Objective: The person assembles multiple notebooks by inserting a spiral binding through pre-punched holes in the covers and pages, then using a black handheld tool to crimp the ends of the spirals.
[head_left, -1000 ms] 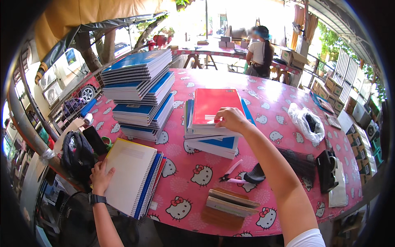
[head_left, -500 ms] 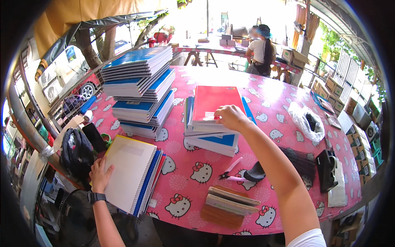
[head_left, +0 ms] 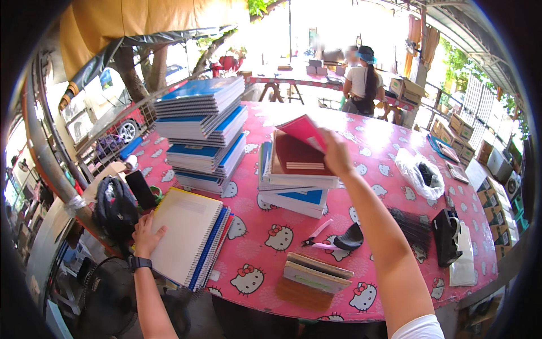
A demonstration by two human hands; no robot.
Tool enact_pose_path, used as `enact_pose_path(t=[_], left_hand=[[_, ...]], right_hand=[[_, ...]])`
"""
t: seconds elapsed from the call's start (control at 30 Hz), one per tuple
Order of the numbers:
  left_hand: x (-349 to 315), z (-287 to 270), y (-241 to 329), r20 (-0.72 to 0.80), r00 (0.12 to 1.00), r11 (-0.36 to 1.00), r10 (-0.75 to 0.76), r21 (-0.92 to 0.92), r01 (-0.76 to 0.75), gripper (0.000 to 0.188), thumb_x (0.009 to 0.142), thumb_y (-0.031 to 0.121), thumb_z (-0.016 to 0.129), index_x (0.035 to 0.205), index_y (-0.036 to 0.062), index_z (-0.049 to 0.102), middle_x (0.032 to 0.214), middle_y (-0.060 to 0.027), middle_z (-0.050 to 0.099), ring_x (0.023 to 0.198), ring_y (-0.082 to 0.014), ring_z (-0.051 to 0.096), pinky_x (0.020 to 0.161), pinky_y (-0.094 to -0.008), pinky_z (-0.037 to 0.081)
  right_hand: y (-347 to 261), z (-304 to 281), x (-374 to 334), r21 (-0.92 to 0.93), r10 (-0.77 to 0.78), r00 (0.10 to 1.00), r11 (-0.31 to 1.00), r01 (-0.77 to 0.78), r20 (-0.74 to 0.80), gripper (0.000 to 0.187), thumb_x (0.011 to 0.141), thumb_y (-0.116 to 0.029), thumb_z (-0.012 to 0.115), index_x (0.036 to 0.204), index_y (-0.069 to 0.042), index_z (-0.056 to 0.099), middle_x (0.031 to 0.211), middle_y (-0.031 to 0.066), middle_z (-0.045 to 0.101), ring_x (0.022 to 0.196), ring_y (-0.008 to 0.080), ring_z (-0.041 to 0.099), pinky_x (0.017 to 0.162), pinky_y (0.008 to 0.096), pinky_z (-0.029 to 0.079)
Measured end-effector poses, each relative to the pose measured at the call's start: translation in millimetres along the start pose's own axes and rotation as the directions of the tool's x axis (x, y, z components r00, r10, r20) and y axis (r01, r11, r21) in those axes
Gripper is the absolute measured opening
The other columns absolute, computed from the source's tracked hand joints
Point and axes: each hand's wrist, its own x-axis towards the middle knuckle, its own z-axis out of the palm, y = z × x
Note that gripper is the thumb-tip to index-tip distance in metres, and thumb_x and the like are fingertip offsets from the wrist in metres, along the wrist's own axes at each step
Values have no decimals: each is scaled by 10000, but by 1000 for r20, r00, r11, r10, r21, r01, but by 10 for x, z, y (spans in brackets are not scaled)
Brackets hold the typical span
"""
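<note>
My right hand (head_left: 338,155) grips a red cover sheet (head_left: 305,131), raised and tilted over the middle stack. A maroon cover (head_left: 302,151) shows beneath it, on top of white paper and blue-covered books (head_left: 296,201). My left hand (head_left: 148,236) rests with fingers spread on the left edge of a pile of spiral notebooks (head_left: 183,231); its top page is white, with blue and red spines below. Behind that pile rises a tall stack of blue spiral notebooks (head_left: 203,135).
Pink-handled cutters (head_left: 322,243), a wooden block (head_left: 316,274), black mesh (head_left: 412,226), a black hole punch (head_left: 447,236) and a plastic bag (head_left: 420,175) lie on the pink table (head_left: 254,248). A black phone (head_left: 141,189) stands by a bag (head_left: 114,206). Another person (head_left: 361,85) is at a far table.
My right hand has lifted the red cover up and to the right off the middle stack, exposing the maroon one. My left hand stays on its pile. The view has shifted slightly.
</note>
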Motion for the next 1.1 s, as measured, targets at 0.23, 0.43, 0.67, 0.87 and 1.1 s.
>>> enact_pose_path(t=[0.23,0.43,0.67,0.87,1.1], left_hand=[[-769,-424,1210,-324,930,253,174,-898,-360,542,812,231,624,1293,47,457,1379,-119,393,1237,-218,395,993,-359,354],[-1884,149,2892,-163,840,-635,517,-731,250,540,911,434,510,1273,40,431,1305,-98,449,1152,-185,458,904,-357,430],[-1622,-159,2618,-340,915,290,220,-872,-394,362,799,23,657,1152,57,583,1058,-157,611,867,-342,617,815,-408,471],[-1250,-513,2563,-367,756,-164,542,-929,-333,268,752,22,713,1003,4,621,992,-140,622,856,-252,640,748,-337,514],[-1094,-484,2738,-280,667,-198,691,-960,-199,201,715,-4,735,874,-15,612,839,-115,620,806,-252,653,720,-349,549]], right_hand=[[-1086,-1088,-83,127,114,945,989,-78,-307,269,937,-76,409,1153,-6,553,903,190,619,821,313,619,726,406,472],[-2276,-1461,-1059,251,-373,922,907,339,104,474,718,-98,611,1189,-70,572,1003,70,600,832,225,567,683,344,484],[-1635,-1845,-1146,254,74,997,964,-78,26,721,669,-220,788,1295,-68,462,1272,153,501,1144,326,489,976,427,385],[-1099,-2082,-2005,706,537,669,178,-685,513,477,704,-116,773,1113,-13,551,986,114,629,903,207,616,779,332,496],[-1326,-2158,-2277,554,307,903,714,-428,301,299,702,-129,713,958,9,642,916,131,666,821,228,634,750,324,503]])
